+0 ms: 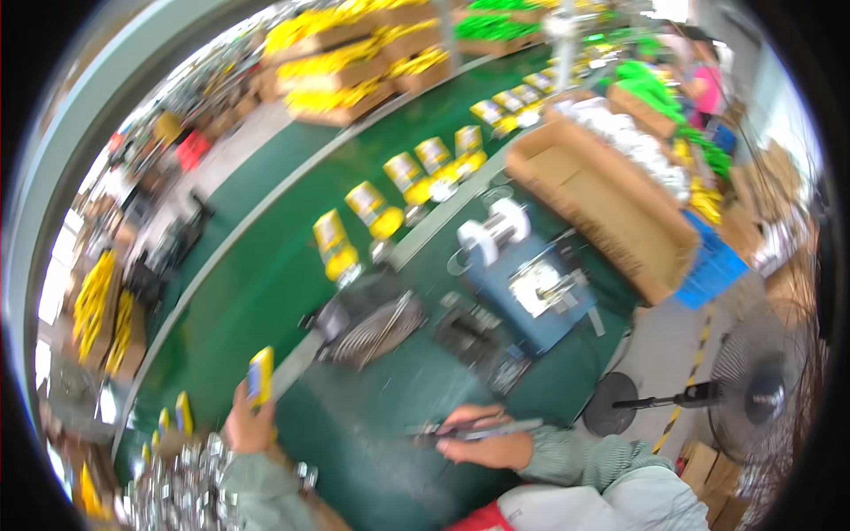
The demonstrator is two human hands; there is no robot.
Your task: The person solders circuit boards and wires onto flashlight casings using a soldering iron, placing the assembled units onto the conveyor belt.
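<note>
My left hand (248, 423) is closed on a yellow piece with a blue-and-white label (259, 377), held upright at the edge of the green conveyor belt (230, 310). Below that hand lies a heap of shiny silver metal parts (177, 487), partly covered by my sleeve. Over the dark green worktable (354, 416), my right hand (485, 438) is closed round a slim dark and silver tool (496, 428). Blur hides the tool's exact kind. Similar yellow pieces with labels (332, 243) lie in a row along the belt.
A small fan (372, 323) stands at the table's far edge. Right of it sits a blue machine (531, 292) with white spools (494, 232). Farther right is a long cardboard box (611, 203), and a floor fan (753, 394). Boxes of yellow parts (332, 66) stand beyond the belt.
</note>
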